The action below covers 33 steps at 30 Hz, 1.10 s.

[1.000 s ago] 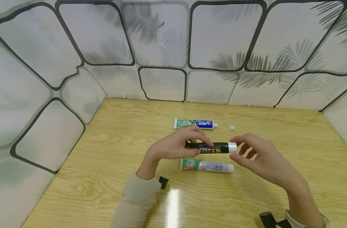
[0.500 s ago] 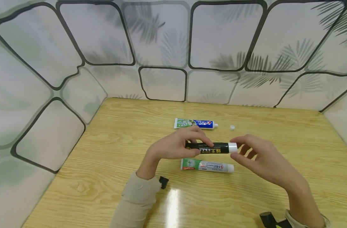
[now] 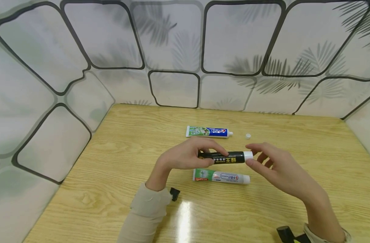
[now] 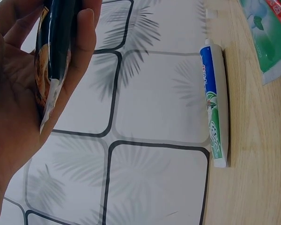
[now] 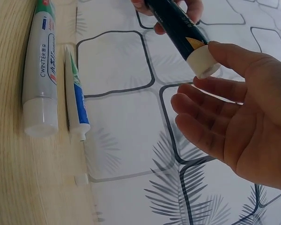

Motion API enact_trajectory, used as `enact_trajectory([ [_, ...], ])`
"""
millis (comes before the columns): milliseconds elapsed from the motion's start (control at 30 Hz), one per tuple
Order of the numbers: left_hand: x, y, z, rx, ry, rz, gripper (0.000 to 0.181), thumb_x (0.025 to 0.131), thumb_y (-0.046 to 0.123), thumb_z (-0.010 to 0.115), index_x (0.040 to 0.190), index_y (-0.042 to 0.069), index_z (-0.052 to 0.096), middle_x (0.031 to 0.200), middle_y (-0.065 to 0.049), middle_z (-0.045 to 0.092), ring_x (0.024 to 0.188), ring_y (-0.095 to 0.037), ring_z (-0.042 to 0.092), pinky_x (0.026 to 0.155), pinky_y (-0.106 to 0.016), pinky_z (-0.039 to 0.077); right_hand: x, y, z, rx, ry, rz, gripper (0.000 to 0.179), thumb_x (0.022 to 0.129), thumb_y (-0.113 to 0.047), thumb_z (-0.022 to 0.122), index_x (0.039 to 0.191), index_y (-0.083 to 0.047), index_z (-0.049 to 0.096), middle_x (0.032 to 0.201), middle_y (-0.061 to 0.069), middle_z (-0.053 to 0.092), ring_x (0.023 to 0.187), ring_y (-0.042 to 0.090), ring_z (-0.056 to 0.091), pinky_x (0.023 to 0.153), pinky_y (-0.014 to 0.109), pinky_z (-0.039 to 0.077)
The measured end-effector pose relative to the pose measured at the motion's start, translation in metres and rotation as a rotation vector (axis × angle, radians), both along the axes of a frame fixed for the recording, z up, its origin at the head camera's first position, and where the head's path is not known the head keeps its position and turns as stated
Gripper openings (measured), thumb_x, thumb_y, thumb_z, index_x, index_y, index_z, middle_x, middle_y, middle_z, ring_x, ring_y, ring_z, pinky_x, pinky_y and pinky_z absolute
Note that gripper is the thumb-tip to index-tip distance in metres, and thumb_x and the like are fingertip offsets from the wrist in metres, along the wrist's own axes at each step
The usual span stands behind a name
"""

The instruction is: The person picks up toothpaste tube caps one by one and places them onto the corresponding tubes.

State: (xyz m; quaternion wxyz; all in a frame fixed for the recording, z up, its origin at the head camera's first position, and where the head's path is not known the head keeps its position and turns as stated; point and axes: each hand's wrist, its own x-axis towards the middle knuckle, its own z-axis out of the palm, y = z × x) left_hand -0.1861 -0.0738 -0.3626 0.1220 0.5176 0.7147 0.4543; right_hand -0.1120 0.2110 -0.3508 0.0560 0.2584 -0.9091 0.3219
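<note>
A black toothpaste tube [image 3: 234,157] with gold lettering is held level above the table by my left hand [image 3: 188,153], thumb on the near side and fingers over the top. Its folded tail lies against the left palm [image 4: 18,108] in the left wrist view. At the tube's right end is a white cap [image 3: 248,155], fitted against the tube. My right hand [image 3: 279,165] has its thumb on this cap and its index fingertip at the cap's far edge. The other right fingers [image 5: 201,115] are loosely bent, clear of the tube.
Behind the hands lies a blue and green toothpaste tube [image 3: 209,132], its nozzle bare. A small white cap [image 3: 248,136] sits right of it. A green and silver toothpaste tube [image 3: 222,176], capped, lies nearer on the wooden table [image 3: 118,152]. A patterned wall [image 3: 172,89] stands behind.
My right thumb has moved up slightly onto the cap, and the index fingertip has shifted a little away over it. My left hand and the black tube have barely moved.
</note>
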Motion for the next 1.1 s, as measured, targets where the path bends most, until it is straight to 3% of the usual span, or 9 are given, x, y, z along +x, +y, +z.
enact_trajectory([
  [100,0.0004,-0.0003,0.0004,-0.008,-0.013,0.005,0.034,0.092,0.000,0.060,0.124,0.007,0.067,0.112,-0.002,0.065,0.076,-0.009,0.050,0.066,-0.023,0.043,0.0006,-0.0004,-0.0004,-0.012,0.004,-0.010,0.036,0.095,-0.015,0.068,0.130,-0.011,0.059,0.115,-0.003,0.065,0.083,0.004,0.058,0.070,0.025,0.052],
  [367,0.0005,-0.0002,0.0007,-0.024,-0.042,0.010,0.033,0.094,0.001,0.060,0.125,0.008,0.067,0.115,-0.002,0.065,0.077,-0.008,0.051,0.067,-0.023,0.044,-0.0005,0.0006,-0.0042,-0.057,0.092,0.046,0.041,0.083,-0.001,0.078,0.119,-0.015,0.064,0.106,-0.009,0.063,0.078,0.003,0.060,0.064,0.023,0.052],
  [767,0.0007,-0.0010,0.0006,-0.030,-0.053,0.010,0.034,0.094,0.001,0.059,0.126,0.007,0.067,0.114,-0.002,0.066,0.073,-0.006,0.049,0.065,-0.023,0.043,-0.0018,-0.0004,-0.0023,-0.016,0.022,0.024,0.023,0.093,-0.011,0.070,0.116,-0.015,0.066,0.098,-0.012,0.064,0.080,0.003,0.059,0.064,0.026,0.053],
  [1100,0.0007,-0.0009,0.0014,-0.033,-0.058,0.015,0.034,0.094,0.000,0.059,0.126,0.007,0.066,0.114,-0.005,0.066,0.073,-0.007,0.049,0.065,-0.023,0.043,-0.0021,-0.0006,-0.0025,-0.005,-0.004,0.012,0.025,0.097,-0.014,0.066,0.121,-0.013,0.065,0.103,-0.009,0.066,0.082,0.004,0.059,0.067,0.025,0.052],
])
